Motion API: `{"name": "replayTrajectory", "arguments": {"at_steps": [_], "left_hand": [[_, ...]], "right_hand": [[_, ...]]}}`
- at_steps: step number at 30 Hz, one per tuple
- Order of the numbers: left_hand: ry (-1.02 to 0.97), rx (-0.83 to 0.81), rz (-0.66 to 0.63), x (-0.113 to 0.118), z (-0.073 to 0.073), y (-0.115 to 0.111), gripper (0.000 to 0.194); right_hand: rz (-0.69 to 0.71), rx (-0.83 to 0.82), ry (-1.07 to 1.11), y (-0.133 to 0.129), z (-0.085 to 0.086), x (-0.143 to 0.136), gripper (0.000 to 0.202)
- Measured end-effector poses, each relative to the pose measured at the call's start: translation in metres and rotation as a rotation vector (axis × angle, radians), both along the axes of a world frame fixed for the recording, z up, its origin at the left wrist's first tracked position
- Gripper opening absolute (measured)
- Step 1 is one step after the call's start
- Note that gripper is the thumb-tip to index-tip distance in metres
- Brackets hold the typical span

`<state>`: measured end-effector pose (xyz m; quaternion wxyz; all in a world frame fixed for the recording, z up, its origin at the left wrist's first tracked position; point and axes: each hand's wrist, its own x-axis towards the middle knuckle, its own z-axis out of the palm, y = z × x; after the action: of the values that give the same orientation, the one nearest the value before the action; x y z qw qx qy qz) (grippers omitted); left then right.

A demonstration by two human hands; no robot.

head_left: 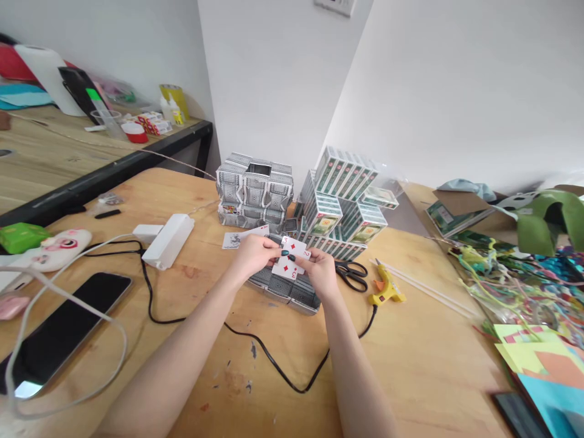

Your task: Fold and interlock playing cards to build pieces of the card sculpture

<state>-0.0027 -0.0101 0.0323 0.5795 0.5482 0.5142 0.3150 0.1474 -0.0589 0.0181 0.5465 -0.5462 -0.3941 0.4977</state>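
My left hand pinches the left edge of some playing cards with red diamonds. On their right side, the thumb and fingers of my right hand are closed on the same cards; how many there are I cannot tell. Right below lies a low, long piece built of grey patterned cards, partly covered by my hands. A joker card and another white card rest on the table just beyond my left hand. Behind them stands a taller block of folded grey cards with an opening on top.
Stacked card boxes stand at the back. Black scissors, a yellow glue gun and clear glue sticks lie right. A black cord crosses in front. Left are a white power block and a phone.
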Motion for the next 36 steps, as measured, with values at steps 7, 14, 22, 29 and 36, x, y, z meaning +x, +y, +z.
{"name": "replayTrajectory", "arguments": {"at_steps": [7,14,22,29,36], "left_hand": [[0.32,0.325,0.017,0.009,0.004,-0.006,0.016],[0.483,0.553,0.139,0.024,0.002,-0.02,0.024],[0.684,0.656,0.181,0.024,-0.003,-0.021,0.032],[0.523,0.685,0.206,0.024,-0.001,-0.021,0.036],[0.417,0.639,0.037,0.015,0.0,-0.013,0.031]], "right_hand": [[-0.002,0.01,0.054,0.001,-0.002,0.001,0.03],[0.005,0.023,0.09,-0.001,-0.001,0.002,0.029],[0.043,0.005,0.084,-0.001,0.002,0.0,0.028],[0.062,0.021,0.135,-0.002,0.002,-0.001,0.026],[-0.02,0.071,0.097,-0.001,0.001,0.002,0.025]]}}
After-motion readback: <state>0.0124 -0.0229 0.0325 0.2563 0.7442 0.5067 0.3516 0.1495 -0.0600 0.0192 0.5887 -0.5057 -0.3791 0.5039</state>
